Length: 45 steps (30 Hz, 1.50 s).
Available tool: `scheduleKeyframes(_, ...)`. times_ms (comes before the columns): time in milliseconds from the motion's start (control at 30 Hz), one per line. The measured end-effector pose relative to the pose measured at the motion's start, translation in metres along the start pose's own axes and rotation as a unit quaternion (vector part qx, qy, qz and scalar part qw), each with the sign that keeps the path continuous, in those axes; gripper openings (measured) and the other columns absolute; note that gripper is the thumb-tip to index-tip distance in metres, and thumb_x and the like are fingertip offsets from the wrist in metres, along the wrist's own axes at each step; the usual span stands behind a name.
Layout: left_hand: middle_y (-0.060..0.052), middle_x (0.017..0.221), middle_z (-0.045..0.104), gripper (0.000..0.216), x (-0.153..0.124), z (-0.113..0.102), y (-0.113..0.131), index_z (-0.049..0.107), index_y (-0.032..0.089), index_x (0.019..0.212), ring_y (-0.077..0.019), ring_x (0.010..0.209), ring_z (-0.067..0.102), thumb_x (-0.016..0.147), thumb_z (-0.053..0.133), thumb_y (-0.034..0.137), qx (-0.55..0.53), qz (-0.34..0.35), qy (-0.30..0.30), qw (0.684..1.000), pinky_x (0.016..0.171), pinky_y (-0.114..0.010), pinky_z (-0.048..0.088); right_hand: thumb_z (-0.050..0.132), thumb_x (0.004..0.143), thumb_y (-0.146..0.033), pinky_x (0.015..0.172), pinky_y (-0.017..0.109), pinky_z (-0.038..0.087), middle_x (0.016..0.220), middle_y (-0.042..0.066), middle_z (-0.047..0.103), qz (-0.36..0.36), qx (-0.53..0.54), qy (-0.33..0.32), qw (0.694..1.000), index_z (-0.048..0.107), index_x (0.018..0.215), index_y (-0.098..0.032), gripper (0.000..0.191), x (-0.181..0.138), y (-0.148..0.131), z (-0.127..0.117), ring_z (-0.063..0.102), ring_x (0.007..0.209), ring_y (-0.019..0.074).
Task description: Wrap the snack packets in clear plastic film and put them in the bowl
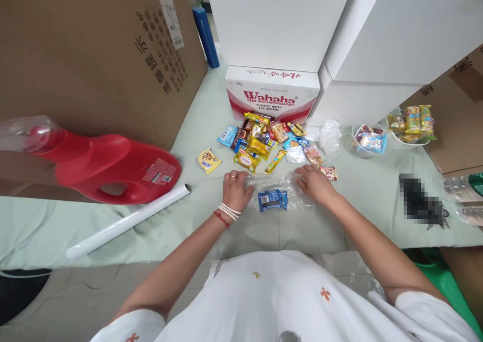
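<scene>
A clear plastic bag lies on the pale green cloth in front of me with a blue snack packet inside it. My left hand, wearing a ring and bead bracelets, grips the bag's left edge with curled fingers. My right hand pinches the bag's right edge. Just beyond the bag lies a pile of several wrapped snacks in yellow, blue and red wrappers.
A red detergent jug lies on its side at left beside a white roll. A Wahaha carton stands behind the snacks, with white boxes and brown cartons around. Two bowls of snacks sit at right.
</scene>
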State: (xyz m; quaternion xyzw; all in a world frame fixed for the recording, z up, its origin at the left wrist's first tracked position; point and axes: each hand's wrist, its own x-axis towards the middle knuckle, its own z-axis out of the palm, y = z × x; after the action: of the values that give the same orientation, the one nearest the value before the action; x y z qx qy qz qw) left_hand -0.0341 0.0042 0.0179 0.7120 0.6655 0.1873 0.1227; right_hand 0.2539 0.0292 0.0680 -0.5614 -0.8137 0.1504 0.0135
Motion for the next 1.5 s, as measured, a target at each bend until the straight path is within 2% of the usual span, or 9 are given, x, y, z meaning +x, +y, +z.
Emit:
scheduleKeyframes(133,-0.019,0.138,0.054,0.065,-0.01,0.003,0.006,0.052,0.017,0.142,-0.0382,0.129,0.046,0.082,0.068,0.039,-0.03,0.006,0.046,0.999,0.106,-0.052,0.039,0.068,0.093,-0.04,0.104,0.042,0.04,0.133,0.022,0.062,-0.009,-0.005,-0.038,0.999,0.056,0.143,-0.012,0.059,0.04,-0.027,0.003,0.048,0.129,0.0349)
scheduleKeyframes(300,-0.019,0.145,0.055,0.102,-0.008,0.014,0.009,0.023,0.018,0.161,-0.038,0.131,0.05,0.075,0.075,0.033,-0.064,0.002,-0.004,0.998,0.104,-0.049,0.04,0.065,0.091,-0.02,0.086,0.029,0.045,0.103,0.01,0.076,-0.003,0.033,-0.111,0.993,0.076,0.115,-0.018,0.026,0.057,-0.045,0.006,0.066,0.1,0.0244)
scheduleKeyframes(400,-0.015,0.127,0.067,0.1,-0.003,0.017,0.011,0.026,0.019,0.161,-0.0363,0.116,0.057,0.075,0.075,0.03,-0.08,-0.018,-0.033,0.996,0.095,-0.046,0.042,0.057,0.095,-0.015,0.085,0.027,0.044,0.101,0.006,0.075,-0.127,0.056,-0.103,0.985,0.077,0.116,-0.023,0.03,0.036,-0.053,0.006,0.064,0.096,0.0206)
scheduleKeyframes(600,-0.006,0.087,0.067,0.041,-0.007,0.01,-0.006,0.079,0.027,0.105,-0.0275,0.101,0.054,0.076,0.057,0.008,-0.142,0.071,-0.055,0.986,0.092,-0.044,0.04,0.056,0.101,-0.022,0.077,0.03,0.04,0.086,0.008,0.059,-0.266,-0.004,-0.071,0.961,0.072,0.131,-0.028,0.034,-0.025,-0.057,0.026,0.05,0.087,0.0226)
scheduleKeyframes(833,-0.007,0.097,0.066,0.02,-0.043,-0.02,-0.049,0.073,0.023,0.071,-0.0273,0.111,0.055,0.073,0.056,0.012,-0.19,0.157,-0.095,0.965,0.1,-0.047,0.044,0.051,0.101,-0.011,0.08,0.032,0.043,0.091,0.007,0.053,-0.225,0.091,-0.034,0.969,0.069,0.135,-0.033,0.044,-0.045,-0.043,0.047,0.045,0.091,0.0229)
scheduleKeyframes(967,-0.016,0.129,0.06,0.032,-0.057,-0.021,-0.027,0.072,0.02,0.11,-0.0344,0.125,0.049,0.084,0.061,0.035,-0.109,-0.047,0.014,0.993,0.105,-0.055,0.042,0.052,0.1,-0.01,0.081,0.033,0.045,0.091,0.007,0.053,-0.205,0.128,-0.015,0.97,0.071,0.132,-0.033,0.044,-0.049,-0.044,0.053,0.046,0.094,0.0234)
scheduleKeyframes(1033,-0.017,0.135,0.059,0.031,-0.059,-0.019,-0.009,0.073,0.02,0.1,-0.0396,0.131,0.045,0.076,0.072,0.039,-0.084,-0.063,-0.008,0.994,0.106,-0.059,0.041,0.051,0.101,-0.01,0.08,0.033,0.045,0.092,0.007,0.053,-0.201,0.133,-0.008,0.97,0.072,0.131,-0.034,0.044,-0.05,-0.043,0.055,0.046,0.094,0.0231)
scheduleKeyframes(1300,-0.002,0.068,0.066,0.028,-0.044,-0.009,0.047,0.074,0.017,0.089,-0.0175,0.061,0.062,0.089,0.055,0.038,-0.44,-0.123,-0.197,0.868,0.061,-0.029,0.051,0.05,0.099,-0.012,0.089,0.04,0.05,0.097,0.008,0.058,-0.213,0.179,0.007,0.96,0.074,0.127,-0.032,0.042,-0.053,-0.043,0.054,0.049,0.101,0.0252)
scheduleKeyframes(1500,-0.009,0.1,0.069,0.027,-0.046,0.015,0.07,0.08,0.025,0.107,-0.0219,0.091,0.064,0.094,0.056,0.026,-0.192,0.008,-0.11,0.975,0.082,-0.035,0.053,0.049,0.102,-0.031,0.1,0.05,0.051,0.115,0.011,0.066,-0.105,0.269,0.097,0.953,0.067,0.133,-0.028,0.035,-0.065,-0.028,0.057,0.056,0.114,0.0273)
